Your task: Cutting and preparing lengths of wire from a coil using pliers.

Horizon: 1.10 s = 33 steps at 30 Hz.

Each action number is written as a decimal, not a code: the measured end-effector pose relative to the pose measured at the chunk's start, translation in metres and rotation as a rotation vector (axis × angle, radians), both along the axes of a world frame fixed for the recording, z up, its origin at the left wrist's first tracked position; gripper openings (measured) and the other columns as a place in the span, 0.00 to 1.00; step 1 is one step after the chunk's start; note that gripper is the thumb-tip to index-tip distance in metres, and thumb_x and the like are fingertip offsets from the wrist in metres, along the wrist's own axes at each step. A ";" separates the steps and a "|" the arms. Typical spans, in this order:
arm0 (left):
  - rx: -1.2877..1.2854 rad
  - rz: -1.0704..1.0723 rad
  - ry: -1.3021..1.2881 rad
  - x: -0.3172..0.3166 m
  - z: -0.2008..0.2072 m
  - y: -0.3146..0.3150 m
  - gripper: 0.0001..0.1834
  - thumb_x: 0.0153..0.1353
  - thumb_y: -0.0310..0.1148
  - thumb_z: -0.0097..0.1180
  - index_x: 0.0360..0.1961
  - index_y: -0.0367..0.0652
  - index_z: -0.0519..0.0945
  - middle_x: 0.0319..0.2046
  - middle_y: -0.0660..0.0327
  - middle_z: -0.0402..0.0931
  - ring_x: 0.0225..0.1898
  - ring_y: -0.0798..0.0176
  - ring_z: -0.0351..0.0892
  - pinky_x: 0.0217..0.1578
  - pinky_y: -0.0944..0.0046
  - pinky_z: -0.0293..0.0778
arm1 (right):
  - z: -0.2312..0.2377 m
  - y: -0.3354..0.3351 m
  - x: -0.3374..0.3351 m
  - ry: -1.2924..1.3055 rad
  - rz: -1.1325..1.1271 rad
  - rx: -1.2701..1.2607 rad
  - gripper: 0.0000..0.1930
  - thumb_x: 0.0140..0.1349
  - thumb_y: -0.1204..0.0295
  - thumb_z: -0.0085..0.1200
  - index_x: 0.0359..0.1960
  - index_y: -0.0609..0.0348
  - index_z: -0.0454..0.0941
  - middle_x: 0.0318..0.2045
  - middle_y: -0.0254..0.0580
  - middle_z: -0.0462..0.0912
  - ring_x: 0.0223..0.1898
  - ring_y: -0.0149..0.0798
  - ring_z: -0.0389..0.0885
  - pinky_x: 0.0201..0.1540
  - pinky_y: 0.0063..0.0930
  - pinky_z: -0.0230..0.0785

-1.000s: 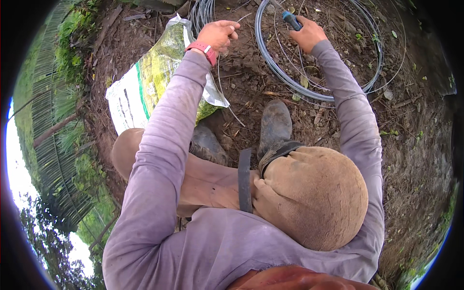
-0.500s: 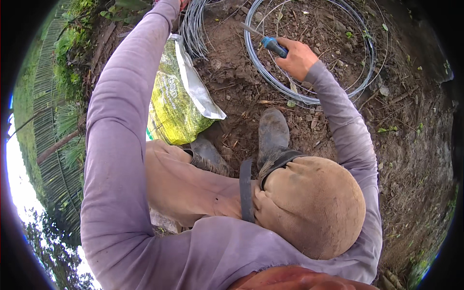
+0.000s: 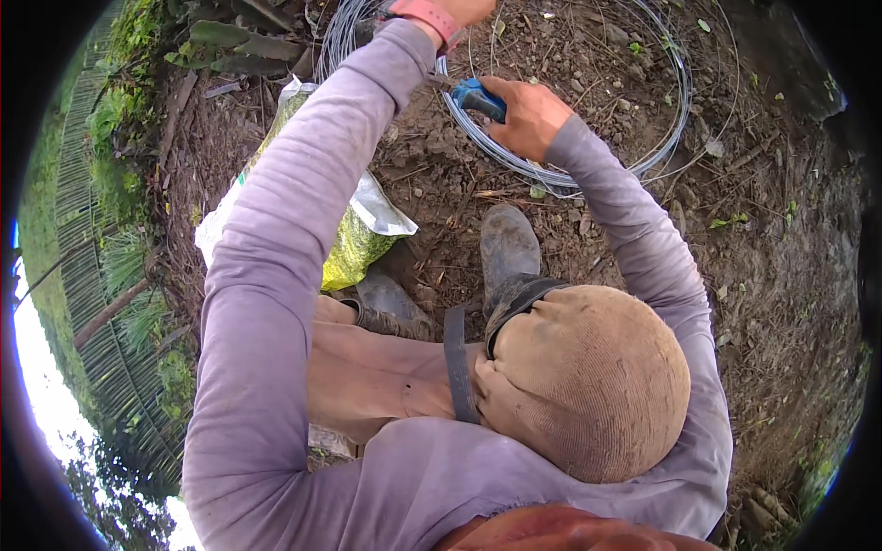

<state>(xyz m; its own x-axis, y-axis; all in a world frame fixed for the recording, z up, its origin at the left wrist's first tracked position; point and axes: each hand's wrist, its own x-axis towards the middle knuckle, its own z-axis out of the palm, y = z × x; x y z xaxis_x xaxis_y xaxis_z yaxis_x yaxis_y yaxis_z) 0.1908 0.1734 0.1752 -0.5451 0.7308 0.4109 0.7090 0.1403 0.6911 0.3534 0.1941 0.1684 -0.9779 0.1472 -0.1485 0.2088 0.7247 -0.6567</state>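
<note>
My right hand (image 3: 528, 115) is closed round the blue and black handle of a tool (image 3: 480, 98) with a narrow flat metal blade. Whether it is a knife or another bladed tool I cannot tell. Behind that hand a large loose coil of grey wire (image 3: 684, 101) lies on the soil. My left hand (image 3: 464, 9), with a red band at the wrist, reaches to the top edge, where its fingers are cut off from view. Partly hidden by the left forearm, a tighter bundle of grey wire (image 3: 340, 41) lies at the upper left.
A yellow and white sack (image 3: 367, 239) lies beside my left boot (image 3: 390, 298), partly under my left arm. My right boot (image 3: 510, 243) stands on brown soil (image 3: 441, 184) strewn with twigs and leaves. Green plants and a fallen palm frond (image 3: 101, 358) are at the left.
My left arm has swung right, bringing its hand from above the wire bundle toward the coil. The right hand, still round the tool, has shifted slightly left and the blade now shows less.
</note>
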 end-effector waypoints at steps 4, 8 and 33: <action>-0.458 -0.411 -1.545 -0.012 -0.007 -0.002 0.09 0.65 0.34 0.45 0.40 0.43 0.75 0.27 0.62 0.76 0.30 0.60 0.78 0.32 0.56 0.75 | -0.004 -0.003 0.006 -0.056 0.045 0.001 0.23 0.49 0.68 0.52 0.49 0.63 0.70 0.35 0.57 0.79 0.36 0.54 0.79 0.41 0.42 0.70; -0.255 -0.335 -1.545 -0.008 -0.017 -0.007 0.09 0.64 0.34 0.47 0.40 0.41 0.75 0.23 0.65 0.72 0.28 0.63 0.76 0.31 0.59 0.75 | -0.006 -0.003 0.008 -0.200 -0.012 -0.055 0.19 0.50 0.71 0.49 0.45 0.66 0.70 0.32 0.59 0.78 0.36 0.55 0.78 0.39 0.43 0.68; -0.349 -0.220 -1.406 -0.034 -0.024 -0.073 0.08 0.61 0.27 0.51 0.41 0.40 0.73 0.24 0.70 0.64 0.23 0.75 0.62 0.23 0.74 0.63 | -0.028 0.093 0.077 -0.028 -0.971 -1.077 0.13 0.56 0.78 0.48 0.44 0.67 0.66 0.40 0.50 0.73 0.44 0.52 0.78 0.37 0.49 0.80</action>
<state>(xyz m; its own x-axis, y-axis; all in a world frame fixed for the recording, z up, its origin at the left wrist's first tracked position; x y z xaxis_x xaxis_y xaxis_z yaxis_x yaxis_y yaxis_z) 0.1566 0.1009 0.1515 -0.2053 0.7991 -0.5651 -0.4773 0.4223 0.7706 0.4300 0.2868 0.1405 -0.5542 0.5445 -0.6296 0.3425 -0.5402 -0.7687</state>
